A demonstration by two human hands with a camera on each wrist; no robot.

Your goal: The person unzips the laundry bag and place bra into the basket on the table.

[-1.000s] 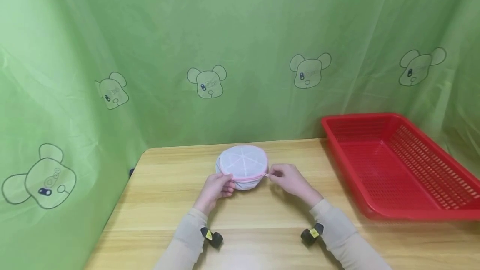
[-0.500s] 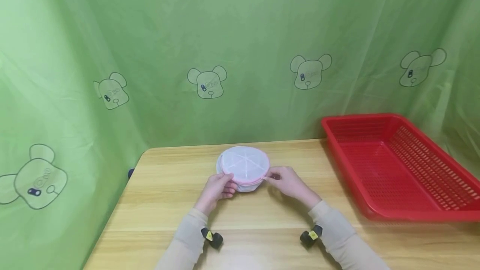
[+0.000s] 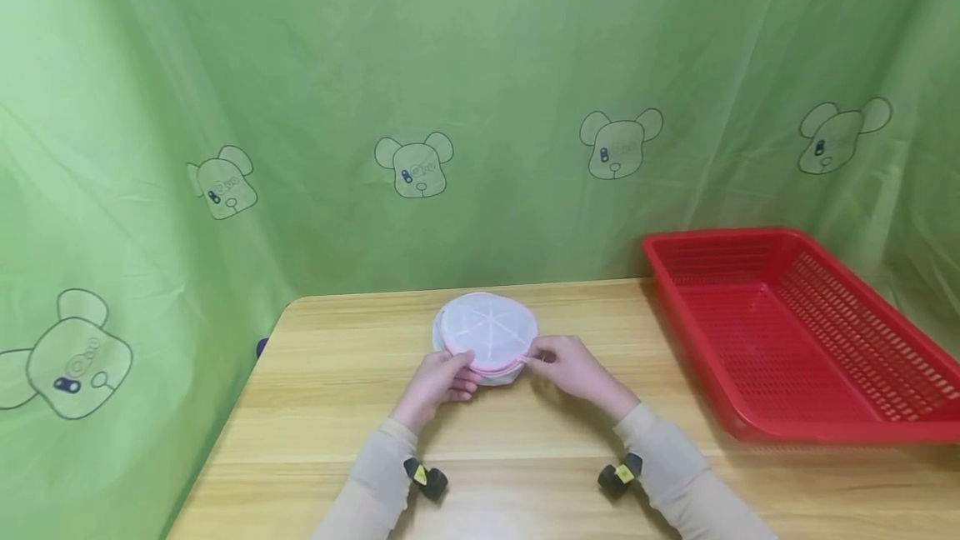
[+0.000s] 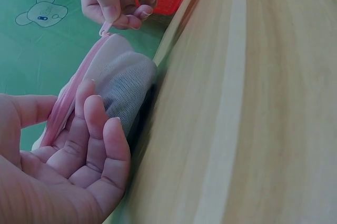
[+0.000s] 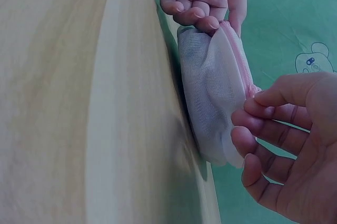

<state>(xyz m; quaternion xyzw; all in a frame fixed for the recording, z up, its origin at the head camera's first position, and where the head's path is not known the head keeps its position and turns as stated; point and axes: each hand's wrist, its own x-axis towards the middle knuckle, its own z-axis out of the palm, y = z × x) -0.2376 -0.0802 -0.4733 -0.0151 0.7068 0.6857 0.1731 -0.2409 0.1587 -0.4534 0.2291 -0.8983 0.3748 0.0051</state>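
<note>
A round white mesh laundry bag (image 3: pixel 489 327) with a pink zipper around its top stands on the table toward the back. My left hand (image 3: pixel 438 382) grips its front left edge, thumb on top of the pink rim and fingers against the mesh side. At the front right of the rim, my right hand (image 3: pixel 566 367) pinches the zipper pull (image 4: pixel 105 27) between thumb and forefinger. The right wrist view shows the pink zipper (image 5: pixel 239 58) running between the two hands, with the mesh side (image 5: pixel 208 87) sagging in soft folds below it.
A large red plastic basket (image 3: pixel 738 394) with slotted walls stands on the right of the wooden table (image 3: pixel 517 461). Green curtain (image 3: pixel 510 215) printed with bear heads hangs behind the table and along both sides. A black camera is strapped to each wrist.
My right hand has moved slightly left along the front of the rim with the zipper pull. The left hand has shifted a little right, still gripping the laundry bag's edge.
</note>
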